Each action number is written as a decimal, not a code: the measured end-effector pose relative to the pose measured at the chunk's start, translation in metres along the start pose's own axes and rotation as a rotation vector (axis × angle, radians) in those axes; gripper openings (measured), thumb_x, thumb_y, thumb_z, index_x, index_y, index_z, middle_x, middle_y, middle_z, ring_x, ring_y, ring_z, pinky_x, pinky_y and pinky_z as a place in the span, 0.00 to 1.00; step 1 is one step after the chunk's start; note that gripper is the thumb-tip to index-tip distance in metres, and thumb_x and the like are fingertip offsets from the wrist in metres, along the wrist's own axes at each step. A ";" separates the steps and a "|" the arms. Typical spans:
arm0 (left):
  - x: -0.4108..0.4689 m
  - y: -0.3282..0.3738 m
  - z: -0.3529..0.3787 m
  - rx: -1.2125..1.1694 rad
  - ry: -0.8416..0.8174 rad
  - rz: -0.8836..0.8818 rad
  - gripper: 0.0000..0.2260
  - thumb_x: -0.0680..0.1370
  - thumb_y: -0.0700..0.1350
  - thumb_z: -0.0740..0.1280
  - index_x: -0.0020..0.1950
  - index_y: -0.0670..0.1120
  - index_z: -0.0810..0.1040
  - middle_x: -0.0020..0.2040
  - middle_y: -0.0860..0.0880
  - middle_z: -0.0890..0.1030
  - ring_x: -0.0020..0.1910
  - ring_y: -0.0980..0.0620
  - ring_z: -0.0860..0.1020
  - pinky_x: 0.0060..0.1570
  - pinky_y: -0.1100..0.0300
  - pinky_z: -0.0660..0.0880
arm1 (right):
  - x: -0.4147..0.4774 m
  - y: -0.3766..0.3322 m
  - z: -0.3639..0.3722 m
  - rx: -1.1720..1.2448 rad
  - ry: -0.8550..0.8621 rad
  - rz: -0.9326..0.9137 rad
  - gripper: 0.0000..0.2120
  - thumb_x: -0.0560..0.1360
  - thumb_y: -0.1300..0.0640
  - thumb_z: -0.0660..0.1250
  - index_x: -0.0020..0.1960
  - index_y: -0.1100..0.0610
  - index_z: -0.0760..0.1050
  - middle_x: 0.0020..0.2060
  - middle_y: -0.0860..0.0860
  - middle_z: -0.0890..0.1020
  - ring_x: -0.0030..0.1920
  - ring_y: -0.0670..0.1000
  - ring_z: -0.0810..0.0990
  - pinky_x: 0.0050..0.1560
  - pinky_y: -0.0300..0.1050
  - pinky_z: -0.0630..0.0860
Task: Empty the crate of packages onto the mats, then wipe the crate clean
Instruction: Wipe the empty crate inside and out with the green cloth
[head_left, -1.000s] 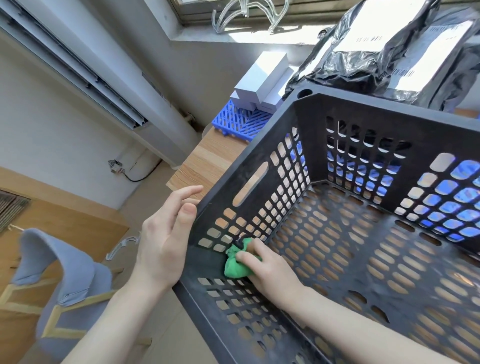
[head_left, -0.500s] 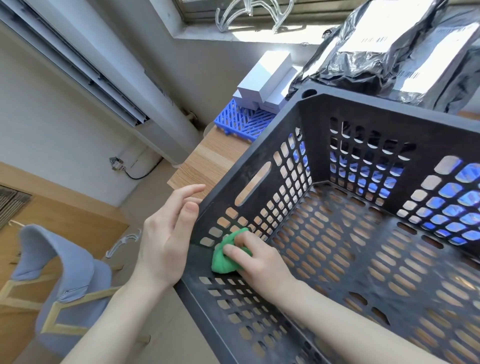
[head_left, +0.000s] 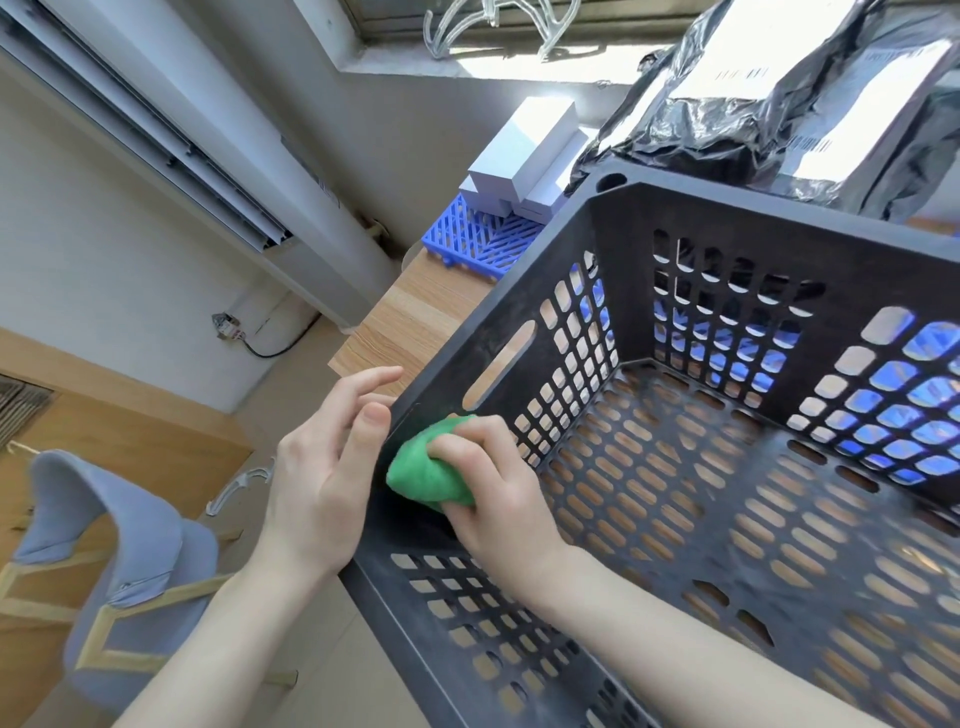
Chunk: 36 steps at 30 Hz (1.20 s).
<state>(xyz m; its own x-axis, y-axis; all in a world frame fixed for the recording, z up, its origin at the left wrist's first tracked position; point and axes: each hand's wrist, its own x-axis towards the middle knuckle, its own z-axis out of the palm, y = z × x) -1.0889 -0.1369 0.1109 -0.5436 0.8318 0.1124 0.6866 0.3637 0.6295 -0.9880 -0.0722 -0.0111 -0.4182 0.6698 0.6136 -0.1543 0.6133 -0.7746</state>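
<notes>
A black perforated crate (head_left: 691, 208) fills the right of the head view and holds no packages. My right hand (head_left: 493, 493) is inside it, gripping a bunched green cloth (head_left: 426, 473) against the left wall near the front corner. My left hand (head_left: 322, 467) rests outside that wall, thumb on the rim and fingers relaxed. Black plastic packages (head_left: 779, 104) with white labels lie behind the crate. White boxes (head_left: 524, 156) sit on a blue grid mat (head_left: 478, 239) at the back left.
The crate stands on a wooden table (head_left: 410, 332) whose left edge is just beyond my left hand. A grey chair (head_left: 104, 561) is on the floor at lower left. A window sill with clear hangers (head_left: 493, 21) runs along the back.
My right hand has carried the green cloth up the crate's left wall from the bottom corner toward the rim. My left hand has kept its place on the wall.
</notes>
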 end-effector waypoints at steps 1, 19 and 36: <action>0.000 0.000 0.000 0.001 0.004 -0.001 0.24 0.77 0.65 0.50 0.65 0.57 0.75 0.52 0.57 0.82 0.54 0.56 0.79 0.54 0.54 0.75 | 0.007 -0.006 0.002 -0.005 0.039 -0.009 0.14 0.74 0.61 0.64 0.58 0.56 0.68 0.52 0.52 0.70 0.47 0.55 0.75 0.42 0.47 0.77; -0.001 0.001 0.000 -0.011 0.011 -0.021 0.24 0.77 0.65 0.50 0.64 0.58 0.75 0.54 0.58 0.82 0.55 0.57 0.79 0.54 0.52 0.76 | -0.024 0.047 -0.022 -0.172 -0.185 0.096 0.16 0.69 0.66 0.61 0.56 0.56 0.68 0.51 0.52 0.70 0.46 0.54 0.73 0.40 0.47 0.75; -0.002 0.004 0.000 0.007 0.001 -0.046 0.22 0.76 0.66 0.53 0.64 0.61 0.75 0.52 0.59 0.82 0.52 0.58 0.80 0.53 0.51 0.77 | -0.046 0.088 -0.031 -0.357 -0.332 0.233 0.23 0.67 0.66 0.72 0.57 0.53 0.68 0.52 0.52 0.71 0.48 0.57 0.76 0.37 0.50 0.78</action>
<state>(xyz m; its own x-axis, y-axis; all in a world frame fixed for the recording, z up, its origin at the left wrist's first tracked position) -1.0852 -0.1370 0.1133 -0.5749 0.8138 0.0845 0.6644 0.4040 0.6288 -0.9547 -0.0364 -0.1030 -0.6746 0.6722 0.3051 0.2662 0.6070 -0.7488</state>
